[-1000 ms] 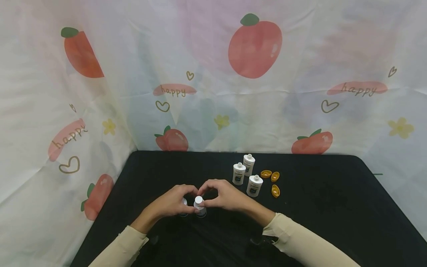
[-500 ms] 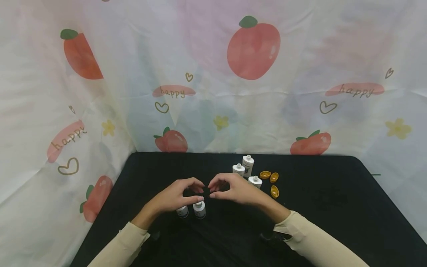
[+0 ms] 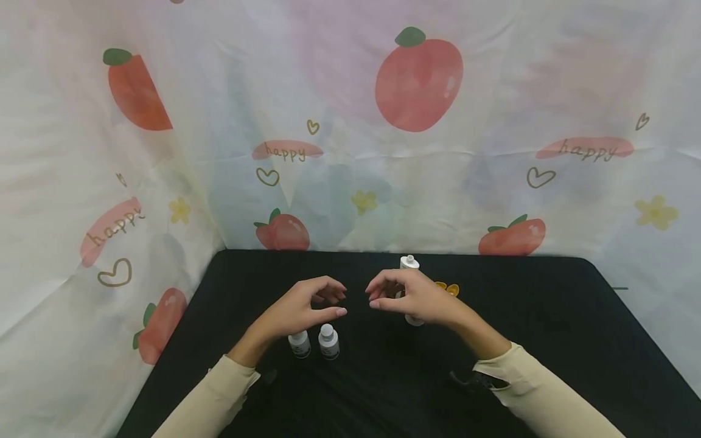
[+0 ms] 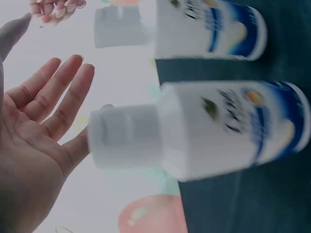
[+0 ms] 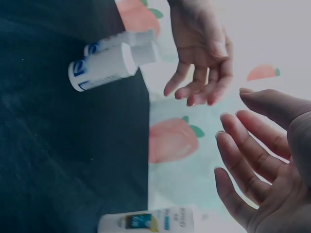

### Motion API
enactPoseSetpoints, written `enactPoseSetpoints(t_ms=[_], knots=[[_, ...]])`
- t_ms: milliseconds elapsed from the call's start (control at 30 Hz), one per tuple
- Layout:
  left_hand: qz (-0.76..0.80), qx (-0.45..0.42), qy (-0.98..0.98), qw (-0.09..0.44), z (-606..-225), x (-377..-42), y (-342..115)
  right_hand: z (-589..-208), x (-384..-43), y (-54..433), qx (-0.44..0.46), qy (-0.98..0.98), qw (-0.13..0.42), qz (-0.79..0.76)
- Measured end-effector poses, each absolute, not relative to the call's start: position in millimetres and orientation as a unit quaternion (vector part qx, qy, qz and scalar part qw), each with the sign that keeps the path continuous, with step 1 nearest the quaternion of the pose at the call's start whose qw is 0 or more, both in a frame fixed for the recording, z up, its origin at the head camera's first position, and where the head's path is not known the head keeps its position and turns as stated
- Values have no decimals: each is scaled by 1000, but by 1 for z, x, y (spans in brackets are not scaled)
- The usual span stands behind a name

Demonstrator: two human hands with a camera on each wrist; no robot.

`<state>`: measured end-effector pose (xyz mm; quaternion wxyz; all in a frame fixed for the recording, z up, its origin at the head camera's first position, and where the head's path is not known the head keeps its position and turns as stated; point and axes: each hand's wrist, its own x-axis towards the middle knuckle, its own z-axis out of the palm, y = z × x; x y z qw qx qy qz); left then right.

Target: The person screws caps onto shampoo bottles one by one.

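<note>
Two small white bottles with white caps, the left one [image 3: 300, 345] and the right one [image 3: 329, 344], stand upright side by side on the black table. My left hand [image 3: 306, 306] hovers above and behind them, fingers loosely bent and holding nothing. In the left wrist view, the nearer bottle [image 4: 228, 128] shows a blue and white label. My right hand [image 3: 418, 296] is in the air to the right, also holding nothing, with relaxed fingers. It covers much of a group of capless white bottles; one back bottle [image 3: 409, 262] shows past it.
Small yellow-orange cup-like pieces [image 3: 452, 290] lie right of the capless bottles, partly hidden by my right hand. A labelled white bottle [image 5: 146, 221] stands close below that hand in the right wrist view. A fruit-patterned curtain [image 3: 350, 182] borders the black table [image 3: 547, 340].
My right hand has let go of the right capped bottle and moved right, over the capless ones. My left hand has risen and moved slightly right and away. The capped bottles stay put.
</note>
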<state>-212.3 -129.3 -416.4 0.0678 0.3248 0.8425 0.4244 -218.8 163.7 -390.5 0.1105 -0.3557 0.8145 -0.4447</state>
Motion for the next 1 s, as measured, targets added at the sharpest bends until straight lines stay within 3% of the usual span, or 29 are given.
enactPoseSetpoints(t_ms=[600, 1000], knots=[[459, 343, 819, 14, -400, -218, -88, -373, -231, 205, -327, 836, 57, -436], [472, 339, 813, -7, -402, -214, -62, -376, -240, 233, -292, 840, 65, -452]])
